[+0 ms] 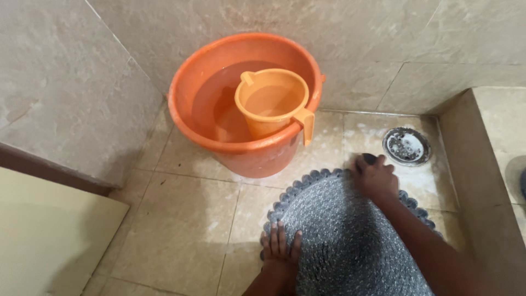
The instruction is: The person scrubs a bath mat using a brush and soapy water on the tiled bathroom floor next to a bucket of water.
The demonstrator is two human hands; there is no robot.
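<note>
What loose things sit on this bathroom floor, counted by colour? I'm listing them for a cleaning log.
Orange: 2, the bucket and the mug inside it
Grey: 1, the round mat
Dark: 1, a small object under the right hand
Total: 4

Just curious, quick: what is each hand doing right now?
Left hand: open, flat on the grey mat.
Right hand: closed on a dark object at the mat's edge.
</note>
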